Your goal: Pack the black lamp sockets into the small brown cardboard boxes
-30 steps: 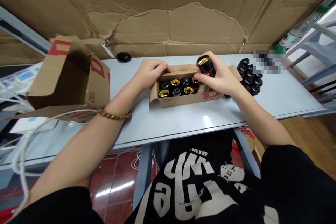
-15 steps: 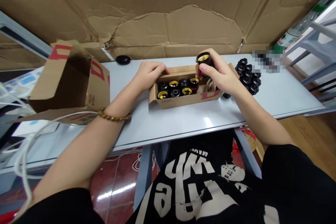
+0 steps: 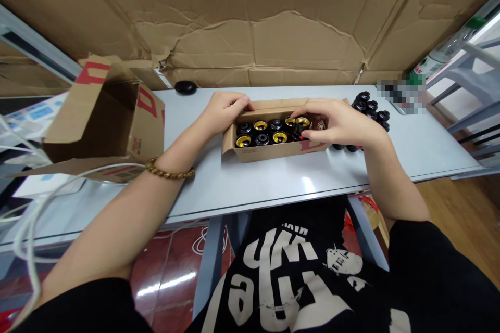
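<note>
A small open cardboard box [image 3: 269, 153] holds two rows of black lamp sockets, some with gold threaded insides facing up. My left hand [image 3: 228, 109] is closed on the box's back left edge, fingers on the flap. Over the right half of the box, my right hand [image 3: 339, 120] grips a black socket [image 3: 301, 124] with a gold inside between thumb and fingers, low among the others. Beside the box's right end, more black sockets [image 3: 371, 109] stand grouped on the table, partly hidden by my right hand.
A larger open cardboard box [image 3: 146, 130] stands at the left beside white cables [image 3: 35, 239]. A black oval object [image 3: 185, 87] lies at the back. Cardboard backs the table [image 3: 250, 187]; a bottle [image 3: 429, 65] is at the far right.
My right hand has moved down with the socket, from above the box into its right half. My left hand has stayed at the box's left edge.
</note>
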Demonstrator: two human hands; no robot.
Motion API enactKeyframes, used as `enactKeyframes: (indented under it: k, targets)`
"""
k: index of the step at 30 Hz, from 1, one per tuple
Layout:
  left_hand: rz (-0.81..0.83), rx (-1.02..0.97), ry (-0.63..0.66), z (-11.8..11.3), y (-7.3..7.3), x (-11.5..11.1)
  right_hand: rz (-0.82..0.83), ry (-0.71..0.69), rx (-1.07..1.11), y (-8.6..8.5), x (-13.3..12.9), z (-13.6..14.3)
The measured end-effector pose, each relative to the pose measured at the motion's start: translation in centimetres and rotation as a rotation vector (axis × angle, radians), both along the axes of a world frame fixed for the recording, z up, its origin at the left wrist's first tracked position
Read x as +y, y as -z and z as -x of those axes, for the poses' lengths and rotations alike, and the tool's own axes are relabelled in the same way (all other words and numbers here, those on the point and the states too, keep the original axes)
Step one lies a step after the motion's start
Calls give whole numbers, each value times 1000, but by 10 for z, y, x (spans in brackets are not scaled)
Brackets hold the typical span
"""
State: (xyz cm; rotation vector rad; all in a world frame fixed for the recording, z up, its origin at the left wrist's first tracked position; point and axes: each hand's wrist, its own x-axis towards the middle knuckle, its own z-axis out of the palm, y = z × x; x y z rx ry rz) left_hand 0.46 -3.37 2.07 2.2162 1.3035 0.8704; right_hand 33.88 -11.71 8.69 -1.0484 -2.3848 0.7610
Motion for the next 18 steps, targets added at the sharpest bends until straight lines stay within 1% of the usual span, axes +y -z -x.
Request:
enactKeyframes:
  k: [5, 8, 13, 18]
  targets:
    - [18, -8, -33, -3, -3, -3, 26, -40, -127, 6, -1, 7]
    - [25, -12, -39, -4, -3, -4, 48, -57, -122, 8, -2, 10]
    - [15, -8, -30, -3, -2, -3, 69, 6, -79, 12, 0, 12]
    - [12, -3, 2, -1, 0, -1, -114, 59, -106, 26, 8, 15]
